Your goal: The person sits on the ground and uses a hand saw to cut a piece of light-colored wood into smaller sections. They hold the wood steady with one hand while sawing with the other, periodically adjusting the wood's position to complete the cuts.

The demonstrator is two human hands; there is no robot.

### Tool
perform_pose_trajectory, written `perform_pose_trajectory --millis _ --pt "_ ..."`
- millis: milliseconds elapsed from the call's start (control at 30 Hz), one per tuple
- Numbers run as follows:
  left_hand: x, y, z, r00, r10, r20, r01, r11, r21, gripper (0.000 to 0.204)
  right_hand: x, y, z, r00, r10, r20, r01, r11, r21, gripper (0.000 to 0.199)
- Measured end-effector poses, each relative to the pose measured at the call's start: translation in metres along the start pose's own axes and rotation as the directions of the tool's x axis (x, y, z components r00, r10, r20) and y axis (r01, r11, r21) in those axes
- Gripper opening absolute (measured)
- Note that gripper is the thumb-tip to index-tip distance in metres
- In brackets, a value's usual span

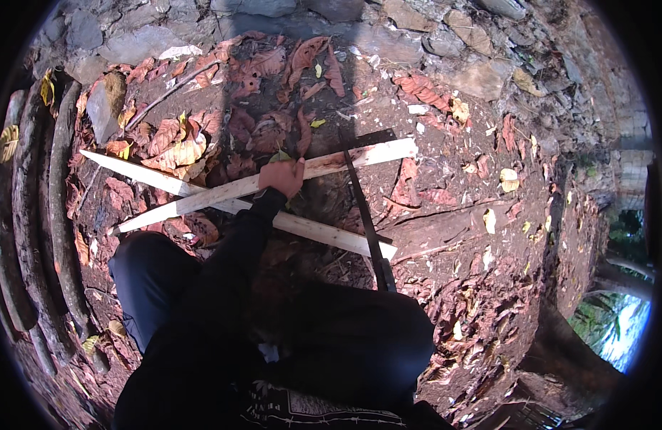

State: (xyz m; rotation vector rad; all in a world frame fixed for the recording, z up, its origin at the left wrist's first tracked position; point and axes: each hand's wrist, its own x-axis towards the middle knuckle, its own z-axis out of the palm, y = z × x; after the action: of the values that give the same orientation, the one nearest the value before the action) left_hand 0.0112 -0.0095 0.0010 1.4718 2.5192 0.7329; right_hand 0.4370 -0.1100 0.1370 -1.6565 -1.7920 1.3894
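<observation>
My left hand (282,178) is wrapped round the middle of a pale, flat wooden stake (223,192), its thumb toward the right. This stake slants up to the right and narrows to a point at its left end. Beneath it a second pale wooden stake (324,233) crosses the other way, also pointed at the left. Near their right ends a long, narrow dark bar (363,204) runs across both; whether it is a blade or a tool's frame I cannot tell. My right hand is out of view.
Dry brown leaves (184,150) cover the soil around my dark-trousered knees. Several thick logs (34,222) lie side by side at the left. A stone wall (403,43) runs along the far side, and a tree trunk (560,358) is at the lower right.
</observation>
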Motion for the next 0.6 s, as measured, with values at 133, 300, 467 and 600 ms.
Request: perform_pose_trajectory --millis 133,300,467,600 --pt "0.003 0.003 -0.002 0.996 0.004 0.088 -0.004 1.000 0.001 0.054 0.011 -0.018 0.010 0.999 -0.037 0.014 0.037 0.999 0.002 0.014" --pt "0.004 0.000 0.002 0.998 0.040 0.041 -0.040 0.999 -0.007 0.054 0.111 -0.043 0.060 0.928 -0.363 -0.083 0.366 0.931 0.014 0.014" --pt "0.008 -0.001 0.002 0.999 -0.005 0.043 0.003 0.999 0.048 0.056 0.066 -0.044 0.049 0.990 -0.137 -0.031 0.138 0.990 0.030 0.009" --pt "0.004 0.005 -0.001 0.996 -0.021 0.084 0.017 0.999 0.050 0.056 0.013 -0.027 0.021 0.998 -0.060 -0.019 0.060 0.998 0.000 0.007"
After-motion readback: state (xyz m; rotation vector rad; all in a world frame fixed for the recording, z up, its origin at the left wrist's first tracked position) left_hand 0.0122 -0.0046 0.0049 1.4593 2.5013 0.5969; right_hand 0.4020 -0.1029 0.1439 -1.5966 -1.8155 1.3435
